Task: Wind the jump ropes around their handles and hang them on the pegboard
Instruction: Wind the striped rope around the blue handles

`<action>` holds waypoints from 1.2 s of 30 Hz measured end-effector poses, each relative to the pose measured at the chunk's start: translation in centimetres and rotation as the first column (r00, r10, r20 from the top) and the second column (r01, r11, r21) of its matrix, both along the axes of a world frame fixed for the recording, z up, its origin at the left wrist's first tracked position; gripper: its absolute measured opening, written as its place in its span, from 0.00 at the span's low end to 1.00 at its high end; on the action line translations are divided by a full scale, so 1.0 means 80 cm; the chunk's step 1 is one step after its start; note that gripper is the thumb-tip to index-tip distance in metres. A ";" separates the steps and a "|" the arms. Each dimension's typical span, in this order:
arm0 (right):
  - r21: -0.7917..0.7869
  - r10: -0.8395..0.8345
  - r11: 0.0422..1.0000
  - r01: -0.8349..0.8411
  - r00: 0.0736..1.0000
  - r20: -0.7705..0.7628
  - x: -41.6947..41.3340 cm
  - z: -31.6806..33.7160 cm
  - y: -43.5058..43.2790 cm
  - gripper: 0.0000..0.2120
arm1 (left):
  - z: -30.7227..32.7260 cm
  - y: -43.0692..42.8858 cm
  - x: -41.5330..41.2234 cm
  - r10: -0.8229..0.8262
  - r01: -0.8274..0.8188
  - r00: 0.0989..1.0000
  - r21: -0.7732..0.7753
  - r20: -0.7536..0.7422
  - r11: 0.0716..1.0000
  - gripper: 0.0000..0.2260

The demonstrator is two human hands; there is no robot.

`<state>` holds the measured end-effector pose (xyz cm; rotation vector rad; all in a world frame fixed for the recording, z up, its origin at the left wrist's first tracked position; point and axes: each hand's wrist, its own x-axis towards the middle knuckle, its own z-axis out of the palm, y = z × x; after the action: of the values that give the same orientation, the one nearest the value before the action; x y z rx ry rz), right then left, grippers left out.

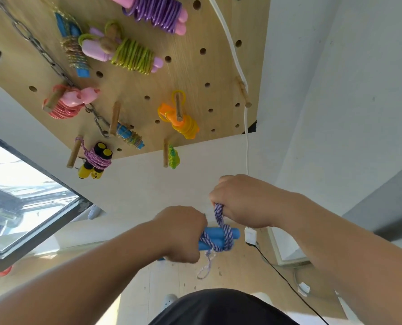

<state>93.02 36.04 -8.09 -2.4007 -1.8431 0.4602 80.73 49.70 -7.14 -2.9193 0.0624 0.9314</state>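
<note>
Head view: both hands work below the pegboard (195,66), which already carries several wound ropes on its wooden pegs.
Left hand (181,233): clenched around two blue handles (218,239) held side by side.
Right hand (242,202): fingers curled tight on the purple-and-white rope (219,215), which runs taut up from the handles.
Task's thing: this jump rope is in the hands, well below the board, with a few crossing turns on the handles; it is not yet hung.
Loose end: a thin loop (204,269) dangles under the handles.
Risk, slack: if the right hand eases its pull, the turns will probably loosen and slide off the open handle ends.
Risk, handles: the two smooth cylinders could roll apart in the left hand's grip, and the bundle would likely fall open.
Risk, hanging: without a firm loop left free, the bundle may slip off a peg (243,91).
Rope: braided cord, soft and limp, twisted in two colours.
Handles: matte blue, round, foam-like, with blunt ends.
Board: pale wood with rows of round holes; the pegs are plain dowels.
</note>
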 end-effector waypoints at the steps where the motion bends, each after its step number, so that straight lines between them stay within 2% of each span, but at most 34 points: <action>1: -0.004 -0.018 1.000 0.018 1.000 -0.015 -0.004 0.004 0.003 0.11 | -0.006 0.005 0.004 0.033 -0.034 0.999 0.034 0.012 0.999 0.09; 4: -0.024 -0.086 0.996 0.085 0.995 -0.058 -0.022 0.005 0.004 0.15 | -0.022 0.019 0.010 0.125 -0.132 0.988 0.080 0.094 0.988 0.06; 6: -0.014 -0.085 0.996 0.085 0.996 -0.028 -0.035 0.000 0.001 0.11 | -0.032 0.030 0.013 0.203 -0.217 0.964 0.065 0.172 0.974 0.07; 8: 0.049 -0.126 0.991 0.128 0.991 -0.046 -0.047 -0.004 -0.005 0.07 | -0.038 0.043 0.016 0.315 -0.320 0.919 -0.021 0.238 0.947 0.07; 11: 0.211 -0.239 0.938 0.277 0.953 -0.188 -0.056 -0.010 -0.019 0.12 | -0.037 0.055 0.021 0.487 -0.428 0.828 -0.247 0.277 0.869 0.10; 13: 0.318 -0.301 0.864 0.391 0.906 -0.298 -0.051 -0.018 -0.030 0.14 | -0.029 0.054 0.020 0.599 -0.472 0.765 -0.427 0.235 0.771 0.11; 15: 0.364 -0.344 0.798 0.481 0.859 -0.380 -0.044 -0.028 -0.043 0.13 | -0.018 0.049 0.015 0.712 -0.503 0.694 -0.638 0.105 0.584 0.12; 17: 0.357 -0.347 0.764 0.537 0.809 -0.474 -0.041 -0.034 -0.055 0.12 | -0.004 0.043 0.008 0.729 -0.485 0.683 -0.767 -0.032 0.421 0.11; 20: 0.344 -0.260 0.718 0.606 0.691 -0.674 -0.044 -0.036 -0.065 0.10 | 0.009 0.032 0.002 0.650 -0.465 0.730 -0.851 -0.213 0.243 0.10; 22: 0.291 -0.132 0.670 0.683 0.495 -0.859 -0.044 -0.032 -0.064 0.09 | 0.013 0.025 -0.001 0.522 -0.464 0.778 -0.880 -0.351 0.099 0.09; 24: 0.233 0.030 0.685 0.691 0.293 -0.956 -0.043 -0.027 -0.059 0.24 | 0.012 0.019 -0.002 0.325 -0.476 0.826 -0.879 -0.461 -0.038 0.10; 26: 0.253 0.162 0.725 0.641 0.198 -0.967 -0.041 -0.022 -0.051 0.39 | 0.008 0.016 -0.001 0.151 -0.511 0.834 -0.846 -0.531 -0.152 0.12; 27: 0.271 0.209 0.740 0.616 0.172 -0.963 -0.040 -0.017 -0.047 0.41 | 0.007 0.015 0.000 0.079 -0.533 0.827 -0.821 -0.556 -0.203 0.13; 30: 0.301 0.257 0.762 0.573 0.159 -0.953 -0.032 -0.005 -0.040 0.38 | 0.001 0.015 0.003 -0.098 -0.573 0.813 -0.759 -0.574 -0.309 0.11; 32: 0.311 0.265 0.753 0.580 0.166 -0.950 -0.029 -0.003 -0.038 0.34 | -0.005 0.015 0.004 -0.161 -0.587 0.807 -0.738 -0.569 -0.333 0.11; 36: 0.335 0.230 0.648 0.684 0.243 -0.942 -0.037 -0.016 -0.030 0.28 | -0.013 0.017 0.002 -0.184 -0.609 0.790 -0.710 -0.586 -0.353 0.09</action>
<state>90.07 33.61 -9.37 -1.1840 -0.7061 0.7293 80.87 51.04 -8.14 -3.7784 0.5400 3.2554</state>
